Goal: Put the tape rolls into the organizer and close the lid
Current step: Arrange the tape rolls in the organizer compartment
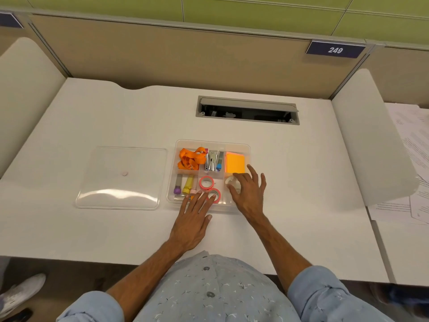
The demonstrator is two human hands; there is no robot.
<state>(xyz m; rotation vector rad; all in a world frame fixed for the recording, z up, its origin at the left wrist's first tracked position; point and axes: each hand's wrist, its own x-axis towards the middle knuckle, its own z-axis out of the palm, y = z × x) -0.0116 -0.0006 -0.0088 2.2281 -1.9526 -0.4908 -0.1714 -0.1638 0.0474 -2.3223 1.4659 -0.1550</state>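
Observation:
A clear plastic organizer (246,147) sits mid-desk with its lid off. Two pink tape rolls lie in its front middle compartment: one (206,182) further back, the other (214,195) at the front. My left hand (193,216) rests flat at the organizer's front edge, fingertips touching the front pink roll. In the front right compartment, my right hand (249,194) curls its thumb and fingers around a clear tape roll (232,181). The clear lid (120,177) lies flat on the desk, left of the organizer.
The organizer also holds an orange lanyard (191,157), staplers (213,161), orange sticky notes (235,162) and markers (185,187). An open cable hatch (247,110) lies behind it. Papers (411,159) lie on the neighbouring desk at right. Partition walls enclose the desk.

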